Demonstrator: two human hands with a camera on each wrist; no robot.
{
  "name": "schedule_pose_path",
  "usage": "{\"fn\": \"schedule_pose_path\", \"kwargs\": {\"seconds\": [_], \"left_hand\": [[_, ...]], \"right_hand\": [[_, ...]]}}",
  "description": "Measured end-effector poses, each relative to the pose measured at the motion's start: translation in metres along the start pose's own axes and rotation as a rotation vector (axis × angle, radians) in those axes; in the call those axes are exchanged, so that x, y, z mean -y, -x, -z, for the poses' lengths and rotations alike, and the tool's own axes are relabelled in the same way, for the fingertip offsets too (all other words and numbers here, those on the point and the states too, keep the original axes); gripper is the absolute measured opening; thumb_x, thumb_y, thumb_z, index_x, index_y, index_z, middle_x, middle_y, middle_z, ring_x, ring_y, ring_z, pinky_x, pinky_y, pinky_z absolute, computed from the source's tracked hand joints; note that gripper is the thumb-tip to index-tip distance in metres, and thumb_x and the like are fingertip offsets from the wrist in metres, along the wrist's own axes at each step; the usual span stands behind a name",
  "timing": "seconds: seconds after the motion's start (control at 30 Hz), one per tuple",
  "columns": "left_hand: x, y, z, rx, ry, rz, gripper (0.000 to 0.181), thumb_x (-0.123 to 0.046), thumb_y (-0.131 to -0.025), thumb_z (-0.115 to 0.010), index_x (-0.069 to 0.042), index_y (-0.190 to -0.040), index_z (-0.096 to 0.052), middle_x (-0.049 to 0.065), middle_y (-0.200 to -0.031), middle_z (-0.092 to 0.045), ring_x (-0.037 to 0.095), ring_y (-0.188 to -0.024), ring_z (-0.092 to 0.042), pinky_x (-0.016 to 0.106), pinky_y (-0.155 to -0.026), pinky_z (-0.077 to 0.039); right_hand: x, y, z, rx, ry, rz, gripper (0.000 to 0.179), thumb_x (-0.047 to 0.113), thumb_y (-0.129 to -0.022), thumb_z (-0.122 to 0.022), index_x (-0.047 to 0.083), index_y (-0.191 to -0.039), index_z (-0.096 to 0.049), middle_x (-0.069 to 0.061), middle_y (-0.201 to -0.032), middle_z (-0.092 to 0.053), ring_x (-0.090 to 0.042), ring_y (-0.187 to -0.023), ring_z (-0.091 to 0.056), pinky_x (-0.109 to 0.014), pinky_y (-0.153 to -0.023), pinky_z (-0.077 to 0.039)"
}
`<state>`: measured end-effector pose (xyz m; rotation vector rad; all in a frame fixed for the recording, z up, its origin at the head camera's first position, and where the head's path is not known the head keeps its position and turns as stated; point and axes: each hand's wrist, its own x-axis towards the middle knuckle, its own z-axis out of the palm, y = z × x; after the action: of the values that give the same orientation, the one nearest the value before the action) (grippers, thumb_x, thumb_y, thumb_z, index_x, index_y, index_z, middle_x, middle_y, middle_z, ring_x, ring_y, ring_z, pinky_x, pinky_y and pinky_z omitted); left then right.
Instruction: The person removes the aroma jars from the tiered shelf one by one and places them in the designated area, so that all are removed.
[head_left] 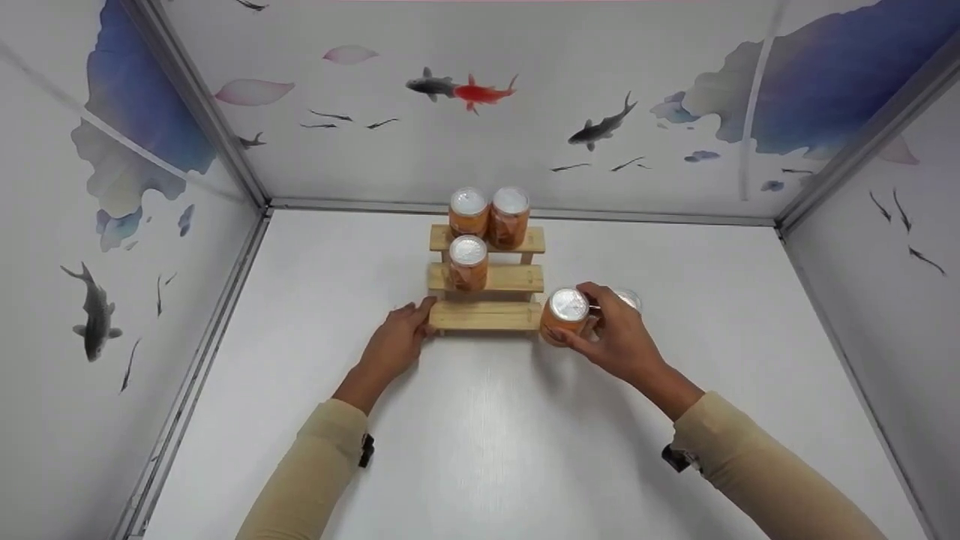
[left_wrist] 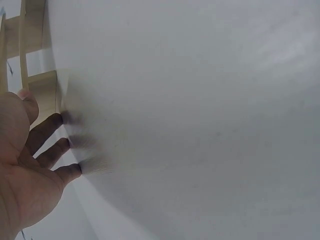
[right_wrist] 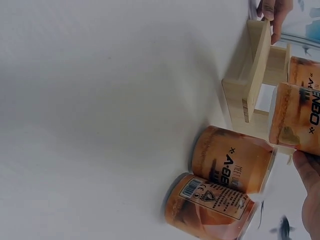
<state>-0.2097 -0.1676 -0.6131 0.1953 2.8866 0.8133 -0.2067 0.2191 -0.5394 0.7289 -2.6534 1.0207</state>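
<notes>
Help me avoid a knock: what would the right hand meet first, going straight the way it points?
Probably the right end of the three-step wooden rack, met first by the orange-labelled jar that the right hand holds. Height is unclear, so it might pass over the bottom step.

The sleeved left forearm [head_left: 311, 469] and right forearm [head_left: 765, 461] angle inward toward the wooden rack [head_left: 486, 316]. The left grip [head_left: 396, 337] holds the rack's left end, fingers [left_wrist: 46, 132] spread; the right grip [head_left: 622, 337], just right of the rack, has thumb [head_left: 576, 341] and fingers curled, holding.
</notes>
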Motion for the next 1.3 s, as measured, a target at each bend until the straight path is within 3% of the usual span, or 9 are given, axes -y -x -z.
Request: {"fn": "schedule_pose_path", "kwargs": {"seconds": [0.23, 0.43, 0.77, 1.07, 1.3], "left_hand": [[0.002, -0.001, -0.001, -0.016, -0.022, -0.033, 0.058, -0.034, -0.116, -0.057, -0.022, -0.171, -0.044, 0.022, -0.164, -0.057, 0.044, -0.156, -0.051, 0.061, -0.128, -0.044], [0.002, -0.001, 0.000, -0.013, -0.004, -0.017, 0.058, -0.035, -0.116, -0.057, -0.022, -0.171, -0.044, 0.020, -0.164, -0.058, 0.043, -0.157, -0.050, 0.061, -0.129, -0.044], [0.004, -0.003, -0.003, -0.014, -0.009, -0.007, 0.058, -0.034, -0.116, -0.057, -0.023, -0.171, -0.044, 0.017, -0.165, -0.058, 0.039, -0.158, -0.050, 0.059, -0.131, -0.042], [0.003, -0.002, -0.002, -0.014, -0.002, -0.023, 0.057, -0.032, -0.117, -0.057, -0.021, -0.171, -0.044, 0.019, -0.166, -0.057, 0.041, -0.158, -0.049, 0.058, -0.135, -0.036], [0.002, -0.001, -0.001, -0.023, -0.006, -0.032, 0.057, -0.035, -0.116, -0.057, -0.023, -0.169, -0.046, 0.024, -0.164, -0.057, 0.045, -0.156, -0.051, 0.061, -0.129, -0.043]], "right_hand": [[-0.009, 0.019, -0.001, -0.016, -0.039, 0.015, 0.078, 0.020, -0.084, -0.100, -0.004, -0.146, -0.058, -0.019, -0.134, -0.073, -0.032, -0.118, -0.078, -0.045, -0.087, -0.070], [-0.016, 0.030, -0.003, -0.015, -0.062, 0.021, 0.077, 0.017, -0.082, -0.102, -0.003, -0.143, -0.060, -0.019, -0.132, -0.073, -0.034, -0.119, -0.078, -0.048, -0.093, -0.069], [-0.032, 0.048, -0.013, 0.018, -0.111, -0.045, 0.080, 0.012, -0.081, -0.101, 0.002, -0.148, -0.058, -0.014, -0.143, -0.069, -0.033, -0.129, -0.074, -0.047, -0.098, -0.068], [-0.045, 0.055, -0.017, -0.002, -0.105, -0.091, 0.072, 0.017, -0.083, -0.101, 0.007, -0.142, -0.060, -0.013, -0.137, -0.070, -0.035, -0.125, -0.076, -0.050, -0.096, -0.069], [-0.046, 0.056, -0.017, 0.003, -0.123, -0.120, 0.071, 0.017, -0.084, -0.100, 0.007, -0.141, -0.060, -0.011, -0.137, -0.070, -0.033, -0.126, -0.075, -0.052, -0.097, -0.068]]}}
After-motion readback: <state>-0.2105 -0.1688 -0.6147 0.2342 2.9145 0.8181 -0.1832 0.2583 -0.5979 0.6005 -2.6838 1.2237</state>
